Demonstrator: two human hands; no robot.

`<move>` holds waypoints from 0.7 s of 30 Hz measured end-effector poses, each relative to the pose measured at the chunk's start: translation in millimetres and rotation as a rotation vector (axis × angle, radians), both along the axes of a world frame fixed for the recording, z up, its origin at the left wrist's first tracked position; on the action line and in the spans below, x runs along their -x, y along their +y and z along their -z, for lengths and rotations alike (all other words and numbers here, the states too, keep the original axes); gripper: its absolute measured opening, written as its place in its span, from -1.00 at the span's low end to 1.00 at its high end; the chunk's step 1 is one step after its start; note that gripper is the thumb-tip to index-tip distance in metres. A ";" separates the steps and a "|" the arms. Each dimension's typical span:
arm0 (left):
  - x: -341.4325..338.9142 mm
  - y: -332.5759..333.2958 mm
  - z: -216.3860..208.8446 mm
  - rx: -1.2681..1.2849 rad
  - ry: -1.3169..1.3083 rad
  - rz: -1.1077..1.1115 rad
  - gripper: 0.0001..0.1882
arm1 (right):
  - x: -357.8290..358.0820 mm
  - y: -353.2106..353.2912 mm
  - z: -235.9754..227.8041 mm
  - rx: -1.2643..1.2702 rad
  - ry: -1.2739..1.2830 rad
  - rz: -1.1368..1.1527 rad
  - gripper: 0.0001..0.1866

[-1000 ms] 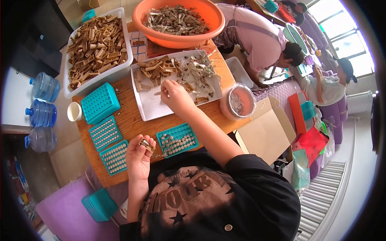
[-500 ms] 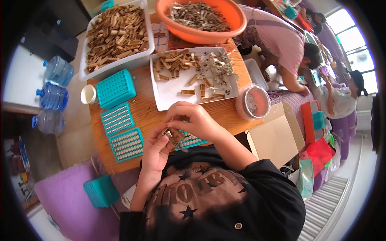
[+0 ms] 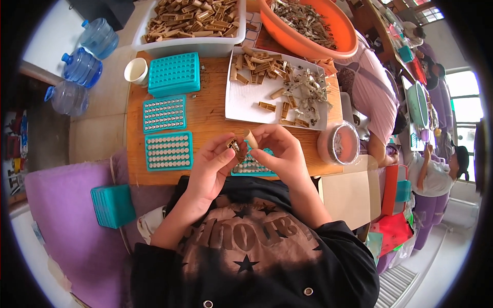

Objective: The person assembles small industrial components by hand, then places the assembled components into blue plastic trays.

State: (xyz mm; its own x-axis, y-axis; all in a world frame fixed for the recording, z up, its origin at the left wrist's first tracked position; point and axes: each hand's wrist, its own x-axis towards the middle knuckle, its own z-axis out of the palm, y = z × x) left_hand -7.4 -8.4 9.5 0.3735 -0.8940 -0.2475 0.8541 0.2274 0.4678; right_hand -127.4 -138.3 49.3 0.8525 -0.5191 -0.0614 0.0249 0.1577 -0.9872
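My left hand (image 3: 209, 167) holds a small brown plastic casing (image 3: 234, 146) upright between thumb and fingers, with shiny metal parts inside it. In my right hand (image 3: 283, 156), thumb and fingers pinch a tan plastic shell piece (image 3: 250, 138), a short gap away from the casing. Beneath both hands is a turquoise tray (image 3: 251, 172) of small metal pieces, partly hidden by my fingers. Just beyond, a shallow white box (image 3: 246, 105) contains loose brown shells (image 3: 264, 64) and a tangle of thin metal parts (image 3: 310, 87).
Two turquoise trays (image 3: 169, 151) of small silver cylinders and stacked turquoise racks (image 3: 174, 74) stand at left beside a cream cup (image 3: 136, 71). A tub of shells (image 3: 190, 46), an orange basin (image 3: 308, 38) and a clear round container (image 3: 339, 143) border the table. A person in pink (image 3: 377, 77) bends at right.
My hands have moved apart, the right one now showing a tan shell piece. The view has shifted, so the table's things appear higher and farther right.
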 end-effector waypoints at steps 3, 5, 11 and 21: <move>0.5 0.6 -0.9 -0.004 0.003 -0.022 -0.67 | 1.6 9.4 -0.5 0.083 0.055 0.045 -0.67; 1.1 0.9 2.5 0.010 -0.037 -0.015 -0.66 | -1.1 17.7 1.0 0.248 0.128 0.079 -0.66; 2.3 -0.5 -2.8 0.062 0.036 -0.062 -0.66 | -0.1 16.7 4.3 0.037 0.022 0.128 -0.62; -0.7 -1.1 0.7 0.148 0.022 -0.108 -0.66 | 9.8 16.3 12.9 0.200 -0.045 -0.062 -0.70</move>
State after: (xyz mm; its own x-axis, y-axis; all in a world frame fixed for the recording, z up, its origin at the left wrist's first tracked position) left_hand -6.6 -9.5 8.8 0.4656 -0.8761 -0.1253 0.8306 0.3836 0.4037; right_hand -137.2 -122.0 36.4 0.8829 -0.4632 0.0766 0.0660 -0.0391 -0.9971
